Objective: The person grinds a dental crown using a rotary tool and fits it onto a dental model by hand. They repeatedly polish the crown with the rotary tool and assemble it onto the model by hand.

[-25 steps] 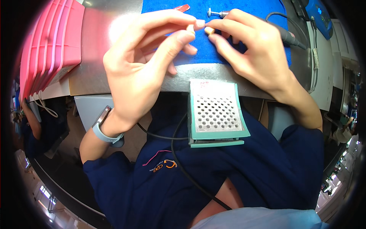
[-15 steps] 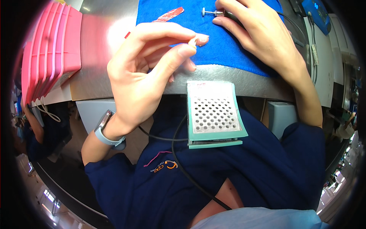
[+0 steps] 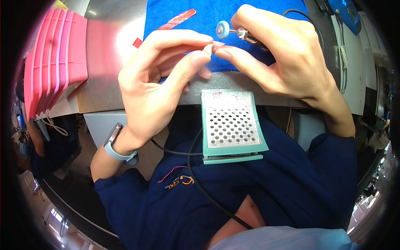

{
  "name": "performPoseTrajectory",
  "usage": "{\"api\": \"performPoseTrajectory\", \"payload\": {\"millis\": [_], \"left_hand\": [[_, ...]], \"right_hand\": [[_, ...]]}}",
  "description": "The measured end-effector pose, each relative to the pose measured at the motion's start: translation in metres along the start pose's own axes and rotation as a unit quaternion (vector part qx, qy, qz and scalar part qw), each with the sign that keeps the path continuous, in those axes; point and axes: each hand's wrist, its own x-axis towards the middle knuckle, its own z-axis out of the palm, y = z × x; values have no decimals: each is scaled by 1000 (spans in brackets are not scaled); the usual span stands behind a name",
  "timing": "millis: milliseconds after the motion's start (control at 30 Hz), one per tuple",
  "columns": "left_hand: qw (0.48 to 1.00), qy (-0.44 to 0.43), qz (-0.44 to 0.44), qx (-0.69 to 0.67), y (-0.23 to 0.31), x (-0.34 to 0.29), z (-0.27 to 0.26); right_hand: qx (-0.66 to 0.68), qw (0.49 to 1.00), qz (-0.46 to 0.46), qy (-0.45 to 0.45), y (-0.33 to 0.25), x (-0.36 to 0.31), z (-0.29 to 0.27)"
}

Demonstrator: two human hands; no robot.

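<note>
Thumb and fingertips of my left hand (image 3: 156, 75) pinch a small ivory piece (image 3: 208, 49) that looks like a dental crown, mostly hidden by the fingers. My right hand (image 3: 287, 54) is wrapped round a rotary handpiece (image 3: 248, 36), whose thin shank carries a pale blue polishing wheel (image 3: 223, 30). The wheel is above the ivory piece and apart from it. The right thumb reaches over to the left fingertips, touching or nearly touching the piece. Both hands are over the front part of a blue towel (image 3: 250, 62).
A perforated plate in a green frame (image 3: 233, 125) juts from the metal bench edge (image 3: 104, 83) toward me. Pink stacked trays (image 3: 58, 54) stand at the left. A red-and-white strip (image 3: 179, 19) lies on the towel. A blue control box (image 3: 346, 14) with cables sits far right.
My right hand has moved nearer and its thumb has come to the left fingertips. The handpiece has turned, so the wheel's face shows. My left hand keeps its pinch almost in place.
</note>
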Motion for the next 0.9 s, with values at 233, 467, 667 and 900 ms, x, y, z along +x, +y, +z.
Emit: {"api": "performPoseTrajectory", "payload": {"millis": [233, 467, 667, 900], "left_hand": [[1000, -10, -12, -17, 3, 0, 6], [1000, 0, 5, 14, 1, -1, 1], [999, 18, 30, -11, -3, 0, -2], [1000, 11, 16, -6, 0, -1, -1]], "right_hand": [[-70, 997, 16, -37, -7, 0, 4], [-80, 995, 14, -54, -6, -2, 5], [-77, 996, 2, -44, -4, -2, 6], [-100, 993, 9, -57, -8, -5, 9]]}}
